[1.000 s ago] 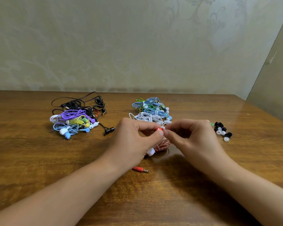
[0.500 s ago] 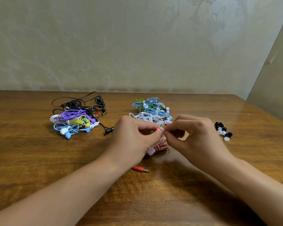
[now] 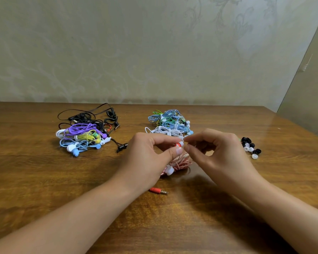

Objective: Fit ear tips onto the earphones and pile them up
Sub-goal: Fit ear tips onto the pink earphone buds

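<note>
Wooden table (image 3: 44, 180) carries everything, and the red earbud (image 3: 177, 145) is the landmark. Nearest the camera, in front of the earbud, a red jack plug (image 3: 158, 190) lies flat on the wood. Just below the earbud hangs the bundled red-and-white cable (image 3: 180, 163), with a second, white-tipped bud (image 3: 169, 170) at its near edge.

Since half a second ago the right hand (image 3: 226, 158) has shifted slightly rightward and its fingers have loosened, showing more open space under the palm; the left hand has hardly moved.

The left hand (image 3: 145, 162) pinches the earbud between thumb and curled forefinger. A white ear tip (image 3: 181, 143) sits at the earbud's right end. The right hand's thumb and forefinger are drawn together right beside that tip; whether they actually grip it I cannot tell.

Right of the earbud, beyond the right hand, a small heap of black and white loose ear tips (image 3: 250, 147) rests on the table. Behind the earbud lies a pile of blue, green and white earphones (image 3: 170, 123). Far to its left sits another pile (image 3: 84, 132), purple, yellow, blue and black.
</note>
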